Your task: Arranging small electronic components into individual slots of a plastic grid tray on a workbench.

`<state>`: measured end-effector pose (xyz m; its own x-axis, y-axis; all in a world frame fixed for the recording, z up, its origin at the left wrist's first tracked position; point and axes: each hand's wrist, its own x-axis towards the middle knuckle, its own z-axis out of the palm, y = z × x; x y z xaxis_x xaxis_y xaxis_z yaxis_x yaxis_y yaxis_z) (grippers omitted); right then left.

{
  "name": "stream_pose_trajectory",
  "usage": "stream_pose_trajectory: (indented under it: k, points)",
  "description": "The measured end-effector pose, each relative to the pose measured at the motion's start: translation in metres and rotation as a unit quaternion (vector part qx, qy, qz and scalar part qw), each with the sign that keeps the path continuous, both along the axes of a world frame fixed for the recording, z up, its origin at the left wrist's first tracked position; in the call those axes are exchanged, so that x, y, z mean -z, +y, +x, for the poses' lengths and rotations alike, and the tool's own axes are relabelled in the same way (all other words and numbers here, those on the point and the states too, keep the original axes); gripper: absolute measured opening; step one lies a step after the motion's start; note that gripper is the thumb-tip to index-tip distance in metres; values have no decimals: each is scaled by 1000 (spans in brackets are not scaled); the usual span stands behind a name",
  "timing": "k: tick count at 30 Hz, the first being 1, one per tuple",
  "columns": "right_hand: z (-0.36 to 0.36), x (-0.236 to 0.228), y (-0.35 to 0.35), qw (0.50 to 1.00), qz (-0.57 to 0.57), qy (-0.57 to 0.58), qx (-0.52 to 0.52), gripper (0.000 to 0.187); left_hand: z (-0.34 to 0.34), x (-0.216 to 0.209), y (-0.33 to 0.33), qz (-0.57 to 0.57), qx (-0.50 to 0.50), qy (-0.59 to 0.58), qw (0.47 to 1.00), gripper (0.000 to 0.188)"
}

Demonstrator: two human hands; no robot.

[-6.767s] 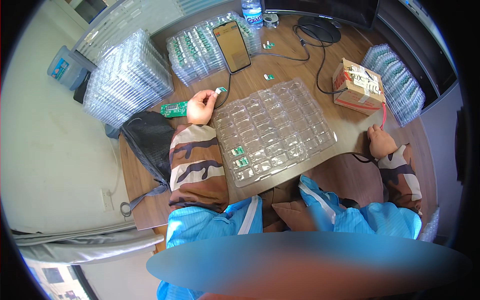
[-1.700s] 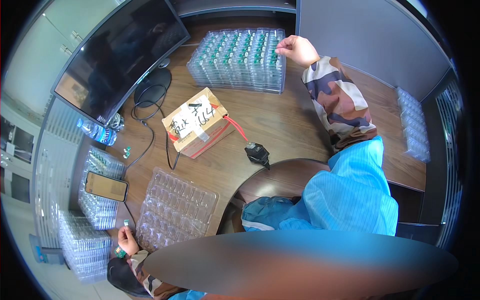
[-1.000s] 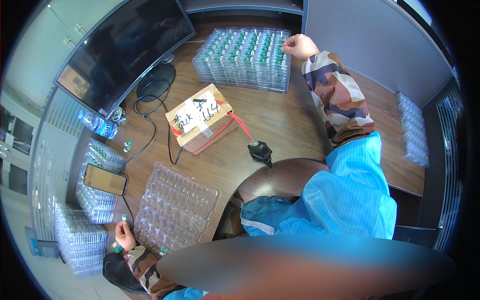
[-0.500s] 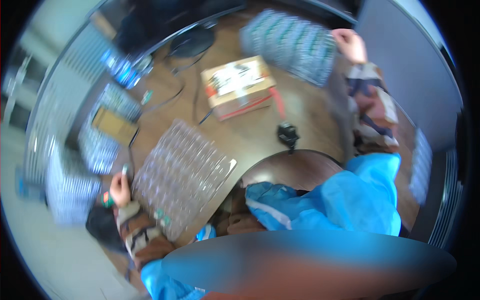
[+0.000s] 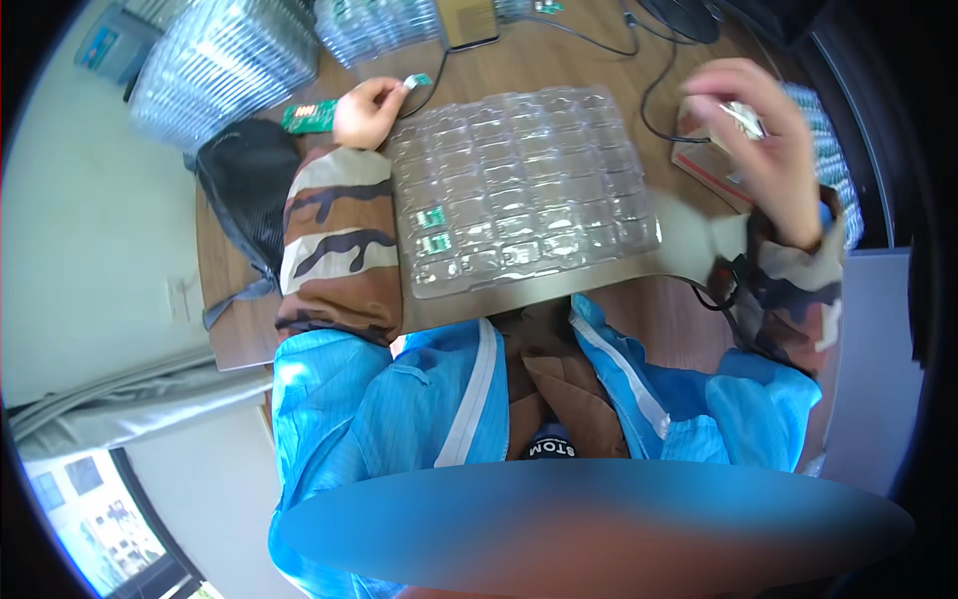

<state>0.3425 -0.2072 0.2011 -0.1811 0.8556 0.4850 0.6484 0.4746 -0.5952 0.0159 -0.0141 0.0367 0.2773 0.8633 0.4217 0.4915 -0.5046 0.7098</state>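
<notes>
My left hand (image 5: 367, 114) pinches a small green-and-white circuit board (image 5: 417, 81) at the far left corner of a clear plastic compartment tray (image 5: 514, 185). Two similar small boards (image 5: 432, 230) lie in the tray's left column. Beside my left wrist rests a longer green circuit board (image 5: 307, 117). My right hand (image 5: 768, 140), smeared a little by motion, is raised over the cardboard box (image 5: 711, 170) at the right. Its thumb and fingers are apart, and I see nothing held in them.
Stacked clear trays (image 5: 228, 65) stand at the far left, more (image 5: 374, 28) beside them under a brown flat object (image 5: 467, 22). Filled trays (image 5: 830, 160) lie behind the box. A black bag (image 5: 244, 190) sits left of my sleeve. A dark cable (image 5: 654, 100) crosses the table.
My view has swung left. My right hand has left the filled trays at the far right and come back toward me. My left hand still holds the small board beside the tray.
</notes>
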Motion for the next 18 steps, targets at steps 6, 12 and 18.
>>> stream_pose_trajectory:
  k: [6,12,18]
  points:
    - [-111,58,56,954,-47,-169,-242,9,6,-5,-3,0,11,-2,1000,19]
    - [-165,88,72,918,-84,-193,-337,9,6,-11,-9,10,26,-41,999,13]
    - [-162,100,78,927,-120,-59,-351,13,8,-24,-15,1,25,-11,1000,12]
